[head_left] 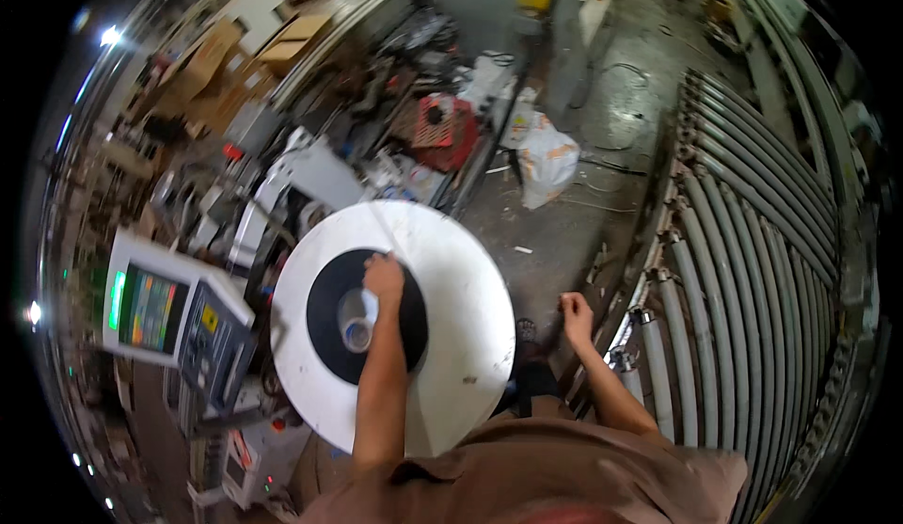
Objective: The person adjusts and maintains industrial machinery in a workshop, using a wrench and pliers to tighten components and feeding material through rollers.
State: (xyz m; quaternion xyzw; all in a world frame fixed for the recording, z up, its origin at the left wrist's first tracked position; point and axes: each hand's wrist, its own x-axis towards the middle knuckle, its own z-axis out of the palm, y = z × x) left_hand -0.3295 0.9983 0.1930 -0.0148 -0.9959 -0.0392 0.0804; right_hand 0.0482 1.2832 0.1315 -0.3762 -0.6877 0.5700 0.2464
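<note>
A large white round disc (470, 284) lies in front of me, with a black ring-shaped roll (324, 308) on it. My left hand (383, 279) reaches over the disc, its fingers curled at the far edge of the roll. What those fingers hold, if anything, is too small to make out. From near them a thin pale strip (388, 226) runs to the disc's far rim. In the roll's centre hole shows a light-coloured hub (357, 334). Off to the right of the disc, my right hand (577, 317) hangs with loosely closed fingers and nothing visible in them.
A control panel with a lit screen (150, 308) stands at the left. Metal rollers (752, 308) fill the right side. Beyond the disc are a cluttered bench with a red crate (440, 127), a white plastic bag (546, 159) on the floor, and cardboard boxes (293, 42).
</note>
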